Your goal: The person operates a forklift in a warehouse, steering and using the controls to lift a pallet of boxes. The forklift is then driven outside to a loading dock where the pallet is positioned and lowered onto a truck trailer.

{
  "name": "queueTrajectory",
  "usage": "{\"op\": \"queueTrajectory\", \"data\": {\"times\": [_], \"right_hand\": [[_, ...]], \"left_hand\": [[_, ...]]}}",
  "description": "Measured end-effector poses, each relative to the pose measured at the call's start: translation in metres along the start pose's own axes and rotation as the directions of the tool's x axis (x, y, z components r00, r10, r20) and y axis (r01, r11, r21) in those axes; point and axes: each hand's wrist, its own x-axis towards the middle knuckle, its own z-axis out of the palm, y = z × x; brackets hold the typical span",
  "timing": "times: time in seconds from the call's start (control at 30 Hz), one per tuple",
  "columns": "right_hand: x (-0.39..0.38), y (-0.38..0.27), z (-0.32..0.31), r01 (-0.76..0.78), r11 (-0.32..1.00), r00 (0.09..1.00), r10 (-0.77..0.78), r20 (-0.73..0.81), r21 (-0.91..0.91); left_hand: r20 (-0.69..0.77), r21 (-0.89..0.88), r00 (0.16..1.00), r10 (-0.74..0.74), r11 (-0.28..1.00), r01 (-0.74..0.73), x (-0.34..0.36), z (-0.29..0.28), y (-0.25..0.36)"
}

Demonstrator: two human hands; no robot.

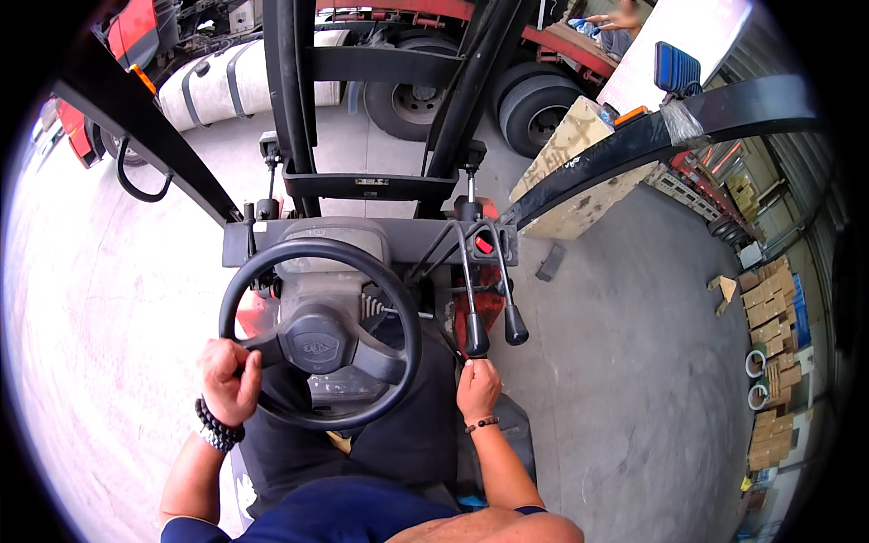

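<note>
My left hand is closed round the left side of the black steering wheel of a forklift. Dark beads and a metal band circle that wrist. My right hand is curled closed just below the black knob of a control lever, at or very near its lower end. What its fingers hold, if anything, is hidden. A second control lever stands to the right of the first. Beyond the wheel is the grey steering column cover, and my legs in dark trousers are under the wheel.
Ahead rises the black mast. Past it stands a truck with a pale tank and large wheels. A stained board leans at front right, near a seated person. Stacked cardboard boxes line the right wall.
</note>
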Motion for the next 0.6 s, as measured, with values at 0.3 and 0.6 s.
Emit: {"op": "queueTrajectory", "data": {"times": [0.3,0.6], "right_hand": [[0.002,-0.032,0.005,0.001,1.000,1.000,-0.001,-0.005,-0.004],[0.010,-0.025,0.026,-0.025,0.999,1.000,0.025,0.008,-0.046]], "left_hand": [[0.259,-0.136,0.947,0.189,0.978,-0.158,-0.037,-0.005,0.044],[0.277,-0.151,0.937,0.213,0.973,-0.176,-0.033,0.012,0.026]]}}
